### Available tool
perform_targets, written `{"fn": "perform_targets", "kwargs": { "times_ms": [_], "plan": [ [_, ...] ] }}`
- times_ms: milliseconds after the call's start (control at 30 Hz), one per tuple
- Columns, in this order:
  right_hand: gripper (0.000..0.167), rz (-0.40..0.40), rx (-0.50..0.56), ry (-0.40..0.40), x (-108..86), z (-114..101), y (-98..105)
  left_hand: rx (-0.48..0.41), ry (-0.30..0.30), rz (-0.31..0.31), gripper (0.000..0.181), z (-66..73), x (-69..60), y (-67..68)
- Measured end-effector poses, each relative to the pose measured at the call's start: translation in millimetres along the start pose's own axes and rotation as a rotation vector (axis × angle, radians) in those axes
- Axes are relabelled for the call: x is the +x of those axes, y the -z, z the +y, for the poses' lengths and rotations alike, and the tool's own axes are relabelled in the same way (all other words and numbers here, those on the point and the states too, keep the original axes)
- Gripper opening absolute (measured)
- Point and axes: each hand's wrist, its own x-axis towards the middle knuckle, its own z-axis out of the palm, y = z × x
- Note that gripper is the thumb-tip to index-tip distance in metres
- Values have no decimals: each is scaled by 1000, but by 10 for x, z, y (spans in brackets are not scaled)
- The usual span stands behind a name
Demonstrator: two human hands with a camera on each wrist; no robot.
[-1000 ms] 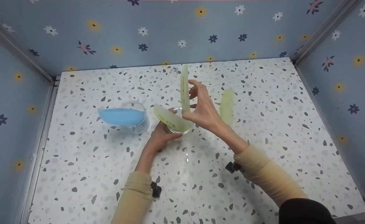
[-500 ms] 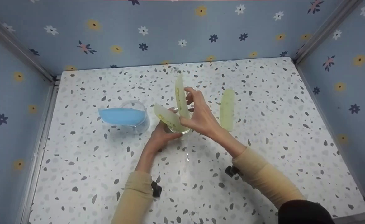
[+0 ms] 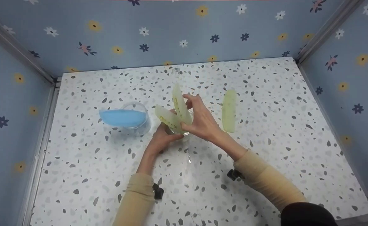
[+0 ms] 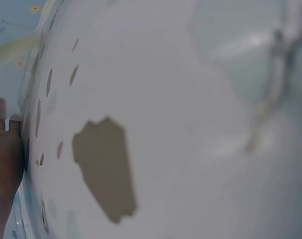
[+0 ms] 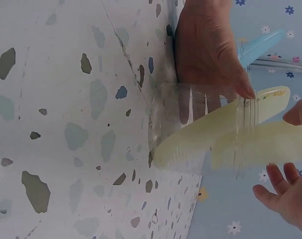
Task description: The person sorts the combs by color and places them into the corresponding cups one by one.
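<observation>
My left hand (image 3: 163, 136) grips the side of a clear cup (image 5: 166, 112) standing on the table; its fingers show through the wall in the right wrist view. One pale green half-moon-shaped piece (image 5: 196, 129), with yellow marks near its edge, leans inside that cup and sticks out over the rim. My right hand (image 3: 202, 121) pinches a second pale green piece (image 3: 179, 102) between thumb and fingers. In the right wrist view its lower end is inside the cup's mouth. A third green piece (image 3: 229, 111) lies flat to the right.
To the left, another clear cup (image 3: 143, 128) holds a blue half-moon-shaped piece (image 3: 122, 117) jutting out leftward. The speckled white table (image 3: 86, 163) is enclosed by flower-patterned blue walls (image 3: 124, 31) at the back and sides.
The green piece in my right hand has moved down into the cup and its upper end has tilted left. My left hand and the cup it grips have stayed put.
</observation>
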Motion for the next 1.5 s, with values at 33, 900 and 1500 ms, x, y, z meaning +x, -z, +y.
{"fn": "perform_targets", "kwargs": {
  "times_ms": [33,900,1500],
  "plan": [
    [87,-3,-2,-2,-5,3,-4,9,0,-1,98,-1,-1,1],
    [79,0,-2,-135,-112,176,61,3,-36,11,98,-24,18,0],
    [86,20,-36,-303,-166,464,278,4,-14,7,99,-7,8,5]
  ]
}}
